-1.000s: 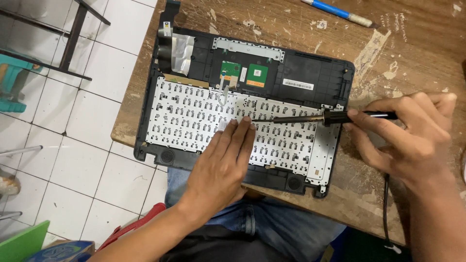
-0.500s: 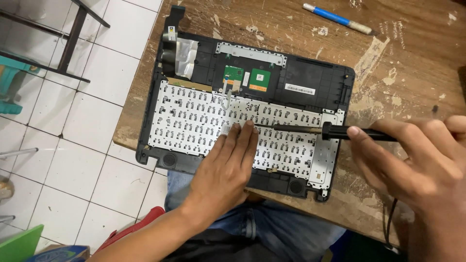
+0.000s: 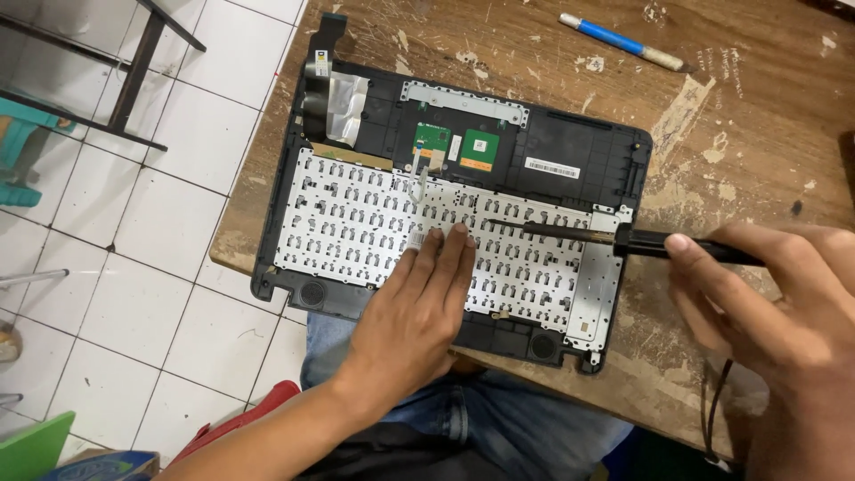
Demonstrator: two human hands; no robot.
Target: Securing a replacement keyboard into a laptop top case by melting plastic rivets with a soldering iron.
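Observation:
An opened black laptop shell (image 3: 570, 147) lies face down on a worn wooden table (image 3: 748, 142), showing the silver back plate of its keyboard (image 3: 356, 223) and two small green boards. My left hand (image 3: 427, 307) rests flat on that plate, fingertips near its middle. My right hand (image 3: 775, 312) grips a black soldering iron (image 3: 650, 242) by its handle. The iron's metal tip points left and touches the plate just right of my left fingertips. Its cord hangs down off the table edge.
A blue and white pen (image 3: 619, 41) lies at the table's far side. White tiled floor (image 3: 134, 267) lies to the left, with dark metal furniture legs (image 3: 134, 71). My blue-jeaned legs (image 3: 499, 428) sit under the table's near edge.
The soldering iron's tip has slid left along the keyboard plate toward my left fingertips. My left hand has stayed pressed on the plate. The view has shifted slightly.

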